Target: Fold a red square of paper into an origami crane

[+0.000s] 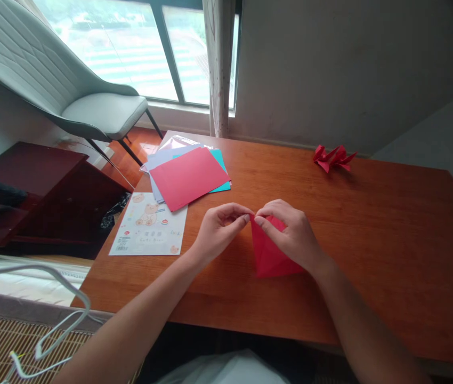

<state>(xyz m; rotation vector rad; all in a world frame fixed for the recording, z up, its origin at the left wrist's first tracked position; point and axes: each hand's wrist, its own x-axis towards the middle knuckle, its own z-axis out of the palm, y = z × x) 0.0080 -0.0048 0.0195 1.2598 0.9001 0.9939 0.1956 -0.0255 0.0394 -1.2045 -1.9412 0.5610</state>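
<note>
A red sheet of paper (268,253) with crease lines lies on the wooden table in front of me. My left hand (226,224) pinches its upper left corner between thumb and fingertips. Right beside it, my right hand (284,226) pinches the paper at nearly the same corner and covers much of the upper right part. The two sets of fingertips almost meet. The sheet's lower edge and left side show, while its far right side is hidden under my right hand and wrist.
A stack of coloured paper (188,176), red on top, lies at the table's (378,256) back left. A bear-printed cover sheet (146,226) is partly under it. Folded red paper figures (334,158) stand at the back right. A grey chair (102,112) stands beyond; white hangers (62,314) are at lower left.
</note>
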